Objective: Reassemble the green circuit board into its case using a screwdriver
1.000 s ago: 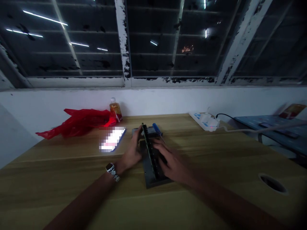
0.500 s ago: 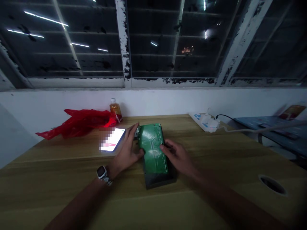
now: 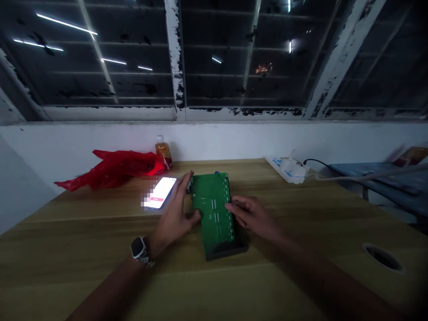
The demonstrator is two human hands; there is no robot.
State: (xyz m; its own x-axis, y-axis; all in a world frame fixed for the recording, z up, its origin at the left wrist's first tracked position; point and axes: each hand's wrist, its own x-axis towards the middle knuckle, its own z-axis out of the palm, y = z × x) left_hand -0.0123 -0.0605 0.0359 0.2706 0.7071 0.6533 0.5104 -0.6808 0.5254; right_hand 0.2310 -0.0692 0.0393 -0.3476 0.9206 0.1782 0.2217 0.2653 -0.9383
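Note:
A green circuit board [image 3: 209, 211] with white markings and a row of connectors down its right edge lies between my hands. Beneath it a dark box-like base [image 3: 241, 247] shows at the near right corner; most of it is hidden. My left hand [image 3: 179, 214] holds the board's left edge, thumb near the middle of that side and fingers by the far corner. On the opposite edge, my right hand [image 3: 252, 216] pinches the board with bent fingers. A small blue part [image 3: 217, 172] peeks out behind the far edge.
Left of the board lies a lit phone [image 3: 162, 192]. Behind it are a red plastic bag [image 3: 123, 166] and a drink bottle [image 3: 163, 152]. A white power strip [image 3: 287, 170] with plugs and cables sits at the back right. The wooden table [image 3: 307, 214] has a round cable hole [image 3: 383, 257].
The board has tilted a little, so its glare is gone and its markings show more clearly. A blue part now shows at its far edge. Both hands keep their hold.

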